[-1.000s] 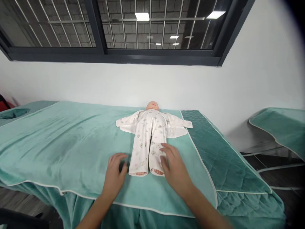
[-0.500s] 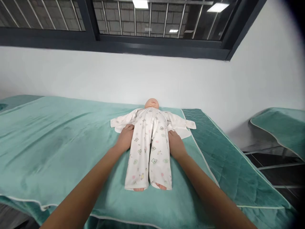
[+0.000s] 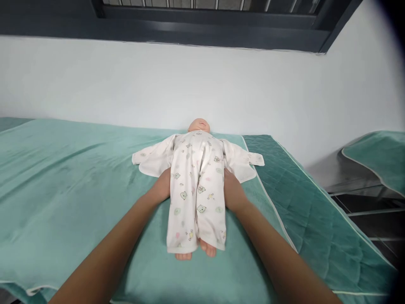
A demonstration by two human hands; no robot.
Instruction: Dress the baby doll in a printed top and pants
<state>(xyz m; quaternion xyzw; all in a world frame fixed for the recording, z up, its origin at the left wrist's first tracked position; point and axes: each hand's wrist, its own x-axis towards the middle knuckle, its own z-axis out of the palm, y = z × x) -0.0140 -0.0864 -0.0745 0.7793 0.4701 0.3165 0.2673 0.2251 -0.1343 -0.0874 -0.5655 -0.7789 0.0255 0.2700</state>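
A baby doll (image 3: pixel 199 125) lies on its back, head toward the wall, dressed in a white top (image 3: pixel 155 154) with its sleeves spread wide and white patterned trousers (image 3: pixel 183 198). Its bare feet (image 3: pixel 183 256) show below the trouser hems. My left hand (image 3: pixel 163 185) is at the left side of the trousers, its fingers hidden beneath or behind the cloth. At the right side of the trousers is my right hand (image 3: pixel 233 190), its fingers mostly hidden against the cloth, so its grip cannot be made out.
Light green bedding (image 3: pixel 79 190) spreads under the doll, with a darker quilted cover (image 3: pixel 303 207) to the right. Behind are a white wall (image 3: pixel 158 84) and a dark window frame (image 3: pixel 205 31). Another green-covered surface (image 3: pixel 382 156) stands at the far right, near metal bars.
The view has tipped downward. My left hand has slid further under or behind the trousers' side, and its fingertips no longer show. The doll's toes stick out more from the hems.
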